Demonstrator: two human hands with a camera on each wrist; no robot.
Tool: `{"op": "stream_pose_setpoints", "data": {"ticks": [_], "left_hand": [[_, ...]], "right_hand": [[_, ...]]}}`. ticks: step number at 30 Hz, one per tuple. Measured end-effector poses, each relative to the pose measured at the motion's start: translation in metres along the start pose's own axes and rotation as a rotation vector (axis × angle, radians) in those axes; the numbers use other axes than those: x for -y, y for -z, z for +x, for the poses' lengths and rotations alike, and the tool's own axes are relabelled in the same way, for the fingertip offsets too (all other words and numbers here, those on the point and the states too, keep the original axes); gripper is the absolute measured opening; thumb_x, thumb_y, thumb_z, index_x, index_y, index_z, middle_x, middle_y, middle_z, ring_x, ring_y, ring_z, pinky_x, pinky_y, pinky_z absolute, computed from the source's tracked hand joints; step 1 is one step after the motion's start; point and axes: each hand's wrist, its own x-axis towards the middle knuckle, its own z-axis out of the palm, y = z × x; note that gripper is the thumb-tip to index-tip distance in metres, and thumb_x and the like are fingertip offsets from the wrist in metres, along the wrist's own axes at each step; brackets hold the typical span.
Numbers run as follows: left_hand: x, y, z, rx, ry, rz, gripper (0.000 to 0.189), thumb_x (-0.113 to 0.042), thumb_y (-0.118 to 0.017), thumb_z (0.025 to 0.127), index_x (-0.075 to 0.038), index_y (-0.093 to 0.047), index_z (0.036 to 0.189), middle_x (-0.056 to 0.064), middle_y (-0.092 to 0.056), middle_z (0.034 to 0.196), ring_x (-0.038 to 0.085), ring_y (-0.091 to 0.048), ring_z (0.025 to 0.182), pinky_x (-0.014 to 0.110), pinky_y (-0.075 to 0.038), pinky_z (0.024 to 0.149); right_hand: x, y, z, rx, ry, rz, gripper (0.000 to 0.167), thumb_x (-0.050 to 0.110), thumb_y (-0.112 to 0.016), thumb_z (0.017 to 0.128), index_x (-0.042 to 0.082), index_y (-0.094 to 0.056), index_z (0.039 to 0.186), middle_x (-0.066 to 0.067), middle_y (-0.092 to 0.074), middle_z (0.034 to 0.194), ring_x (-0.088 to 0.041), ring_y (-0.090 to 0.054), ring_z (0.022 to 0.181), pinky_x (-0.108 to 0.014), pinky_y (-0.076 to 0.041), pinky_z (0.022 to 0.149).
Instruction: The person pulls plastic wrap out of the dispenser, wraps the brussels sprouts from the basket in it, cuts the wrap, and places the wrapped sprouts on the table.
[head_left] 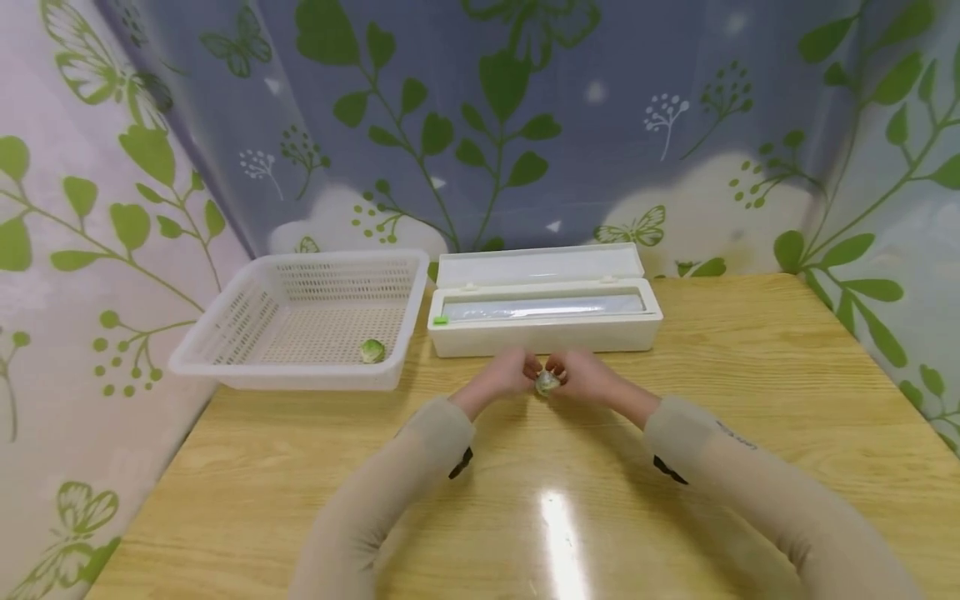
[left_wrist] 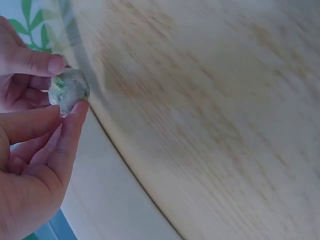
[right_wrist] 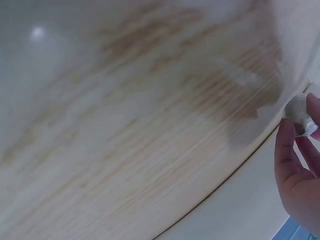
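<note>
A small green sprout (head_left: 547,383), covered in clear film, is pinched between the curled fingers of the left hand (head_left: 512,372) and those of the right hand (head_left: 587,375), over the tabletop (head_left: 750,350). Just beyond the fingers, a long white box (head_left: 546,340) is set with its lid (head_left: 540,267) raised; clear film (head_left: 543,307) is seen inside, and a green tab (head_left: 440,320) is placed at its left end. To the left of the fingers, a second sprout (head_left: 372,351) is held in the near right corner of a white basket (head_left: 300,377). On the right sleeve (head_left: 780,492), nearer the wearer than the fingers, dark lettering (head_left: 737,435) is printed, too small to be read.
</note>
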Motion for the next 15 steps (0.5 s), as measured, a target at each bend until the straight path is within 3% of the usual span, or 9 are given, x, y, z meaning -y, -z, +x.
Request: {"op": "stream_pose_setpoints", "data": {"ticks": [2, 3, 4, 5, 8, 11, 12, 15], "left_hand": [[-0.025, 0.009, -0.022, 0.0, 0.024, 0.003, 0.028, 0.001, -0.065, 0.076, 0.003, -0.06, 0.103, 0.01, -0.063, 0.095, 0.02, -0.058, 0.088, 0.027, -0.047, 0.074], [-0.045, 0.017, -0.038, 0.004, 0.051, 0.007, 0.028, 0.003, -0.064, 0.077, 0.005, -0.059, 0.104, 0.013, -0.062, 0.098, 0.024, -0.057, 0.092, 0.029, -0.046, 0.078], [-0.054, 0.021, -0.048, -0.006, 0.035, 0.03, 0.027, 0.004, -0.063, 0.077, 0.007, -0.059, 0.103, 0.016, -0.061, 0.099, 0.025, -0.057, 0.093, 0.03, -0.046, 0.079], [-0.049, 0.019, -0.046, -0.016, 0.007, 0.026, 0.026, 0.004, -0.063, 0.076, 0.005, -0.06, 0.101, 0.013, -0.062, 0.095, 0.023, -0.058, 0.09, 0.028, -0.046, 0.077], [-0.055, 0.021, -0.054, -0.029, -0.027, 0.034, 0.023, 0.007, -0.06, 0.076, 0.007, -0.06, 0.099, 0.013, -0.063, 0.091, 0.022, -0.059, 0.087, 0.025, -0.046, 0.075], [-0.049, 0.017, -0.049, -0.027, -0.077, 0.072, 0.022, 0.009, -0.058, 0.075, 0.005, -0.062, 0.097, 0.009, -0.065, 0.084, 0.018, -0.061, 0.08, 0.021, -0.047, 0.069], [-0.06, 0.021, -0.057, -0.024, -0.076, 0.103, 0.023, 0.009, -0.057, 0.076, 0.006, -0.062, 0.098, 0.011, -0.065, 0.087, 0.02, -0.061, 0.082, 0.022, -0.047, 0.07], [-0.062, 0.02, -0.058, -0.032, -0.109, 0.189, 0.025, 0.008, -0.057, 0.075, 0.004, -0.063, 0.099, 0.01, -0.065, 0.088, 0.02, -0.06, 0.083, 0.022, -0.047, 0.069]], "right_hand": [[0.001, -0.001, -0.002, 0.002, 0.009, 0.001, 0.03, 0.005, -0.071, 0.069, -0.007, -0.059, 0.093, -0.014, -0.062, 0.084, -0.023, -0.059, 0.076, -0.031, -0.049, 0.064], [0.001, -0.001, -0.003, -0.002, 0.018, -0.005, 0.028, 0.007, -0.071, 0.069, -0.006, -0.059, 0.091, -0.013, -0.062, 0.082, -0.022, -0.058, 0.075, -0.031, -0.048, 0.064], [0.001, -0.001, -0.004, -0.002, 0.022, -0.012, 0.028, 0.008, -0.072, 0.069, -0.005, -0.059, 0.09, -0.012, -0.062, 0.081, -0.021, -0.058, 0.074, -0.03, -0.048, 0.063], [0.001, -0.002, -0.004, 0.002, 0.018, -0.02, 0.029, 0.009, -0.072, 0.069, -0.005, -0.059, 0.091, -0.011, -0.062, 0.08, -0.021, -0.058, 0.074, -0.031, -0.048, 0.063], [0.001, -0.002, -0.005, 0.002, 0.01, -0.037, 0.029, 0.012, -0.073, 0.07, -0.005, -0.059, 0.089, -0.009, -0.062, 0.077, -0.019, -0.058, 0.073, -0.031, -0.047, 0.064], [-0.001, -0.004, -0.005, -0.004, 0.01, -0.049, 0.026, 0.013, -0.074, 0.069, -0.003, -0.06, 0.084, -0.004, -0.062, 0.072, -0.015, -0.056, 0.068, -0.028, -0.046, 0.062], [-0.001, -0.004, -0.005, -0.011, 0.02, -0.052, 0.023, 0.013, -0.073, 0.069, -0.002, -0.06, 0.081, -0.003, -0.061, 0.07, -0.014, -0.055, 0.065, -0.027, -0.045, 0.06], [0.0, -0.006, -0.004, -0.014, 0.03, -0.056, 0.018, 0.011, -0.072, 0.07, 0.0, -0.059, 0.075, 0.0, -0.056, 0.064, -0.01, -0.047, 0.058, -0.024, -0.039, 0.053]]}}
